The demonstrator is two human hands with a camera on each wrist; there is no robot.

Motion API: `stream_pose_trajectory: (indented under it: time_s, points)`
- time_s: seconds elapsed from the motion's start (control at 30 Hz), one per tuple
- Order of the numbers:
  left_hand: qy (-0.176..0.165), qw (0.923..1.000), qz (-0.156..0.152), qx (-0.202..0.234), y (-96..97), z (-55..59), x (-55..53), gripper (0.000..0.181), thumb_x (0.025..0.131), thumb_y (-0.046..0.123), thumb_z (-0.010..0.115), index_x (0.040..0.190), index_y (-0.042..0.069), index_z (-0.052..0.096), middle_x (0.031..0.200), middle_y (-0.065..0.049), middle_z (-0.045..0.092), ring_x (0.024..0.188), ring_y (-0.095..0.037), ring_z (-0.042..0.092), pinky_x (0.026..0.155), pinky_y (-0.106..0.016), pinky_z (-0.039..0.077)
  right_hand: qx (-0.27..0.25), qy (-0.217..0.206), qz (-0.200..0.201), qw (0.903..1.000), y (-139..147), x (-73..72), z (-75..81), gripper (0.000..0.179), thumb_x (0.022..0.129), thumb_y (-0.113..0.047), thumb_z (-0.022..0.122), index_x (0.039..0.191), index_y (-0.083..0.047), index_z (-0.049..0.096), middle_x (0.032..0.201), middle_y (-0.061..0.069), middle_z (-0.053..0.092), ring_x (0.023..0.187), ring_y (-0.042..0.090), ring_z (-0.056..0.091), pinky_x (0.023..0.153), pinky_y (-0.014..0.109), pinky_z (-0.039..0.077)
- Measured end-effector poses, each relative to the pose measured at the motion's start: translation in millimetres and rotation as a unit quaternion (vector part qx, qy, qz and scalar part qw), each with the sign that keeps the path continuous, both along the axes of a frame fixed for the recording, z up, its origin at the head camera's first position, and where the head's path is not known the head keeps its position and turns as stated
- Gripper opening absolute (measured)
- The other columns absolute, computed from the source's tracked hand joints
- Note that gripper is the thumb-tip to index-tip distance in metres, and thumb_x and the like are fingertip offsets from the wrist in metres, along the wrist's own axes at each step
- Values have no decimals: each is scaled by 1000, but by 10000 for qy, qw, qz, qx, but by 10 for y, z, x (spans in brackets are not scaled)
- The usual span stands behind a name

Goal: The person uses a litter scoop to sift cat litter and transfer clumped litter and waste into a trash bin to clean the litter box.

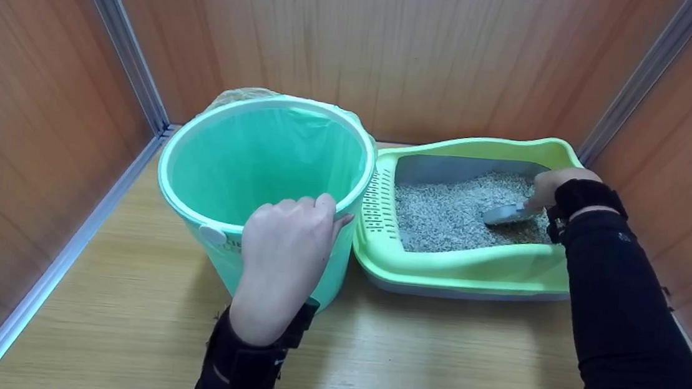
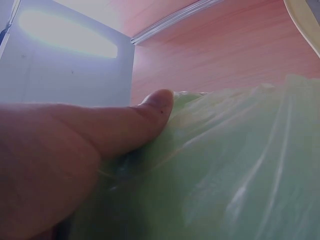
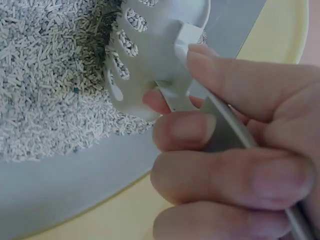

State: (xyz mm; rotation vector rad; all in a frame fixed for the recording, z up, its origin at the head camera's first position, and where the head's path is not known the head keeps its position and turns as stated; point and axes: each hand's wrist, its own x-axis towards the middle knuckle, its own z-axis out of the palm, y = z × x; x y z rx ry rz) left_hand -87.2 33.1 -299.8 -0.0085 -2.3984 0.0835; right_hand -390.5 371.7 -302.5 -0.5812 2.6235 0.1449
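Note:
My left hand (image 1: 288, 234) grips the near right rim of a mint green trash can (image 1: 212, 220). A thin plastic liner (image 2: 240, 165) covers the can's side beneath the thumb in the left wrist view. In my right hand (image 3: 235, 130) is the handle of a grey slotted litter scoop (image 3: 150, 55), fingers wrapped round it and thumb along its top. The scoop's head lies at the litter (image 1: 445, 209), over a darker patch of pellets (image 3: 95, 40). That litter fills a litter box (image 1: 458, 270) with a light green rim and grey base.
Wood-grain panels (image 1: 384, 41) enclose the space at the back and both sides, joined by grey metal strips (image 1: 127, 44). The can and the litter box stand side by side on a light wooden floor (image 1: 419, 357).

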Motion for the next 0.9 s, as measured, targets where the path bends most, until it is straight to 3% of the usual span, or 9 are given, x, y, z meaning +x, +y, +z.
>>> stream_pose_trajectory:
  time_s: [0.33,0.6,0.73,0.9]
  points:
    - [-15,9999,38,-99,4,-2,-5,54,95,41,82,65,11,48,53,0,37,44,-20,43,45,-31,30,-184,-749,194,9968,216,-266,-336,42,110,-34,54,73,-15,46,70,-3,44,65,15,46,71,35,41]
    - [-117,9999,36,-21,-18,-3,4,54,96,41,80,65,10,48,53,0,36,44,-20,42,46,-31,30,-168,-949,147,9952,209,-375,-528,50,111,-39,51,65,-18,47,62,-6,41,56,12,40,72,36,41]
    - [-99,9999,37,-16,-14,4,4,54,96,41,80,66,10,48,53,0,36,44,-20,42,46,-30,28,114,-1006,251,9946,184,-367,-536,47,112,-39,48,74,-12,52,71,-1,47,65,16,47,80,41,44]
    - [-14,10000,32,-85,10,-5,-4,56,94,41,82,64,11,46,53,1,35,43,-20,41,45,-30,29,179,-1397,188,9898,193,-338,-480,44,115,-36,42,100,-3,67,86,3,57,79,19,53,83,39,45]
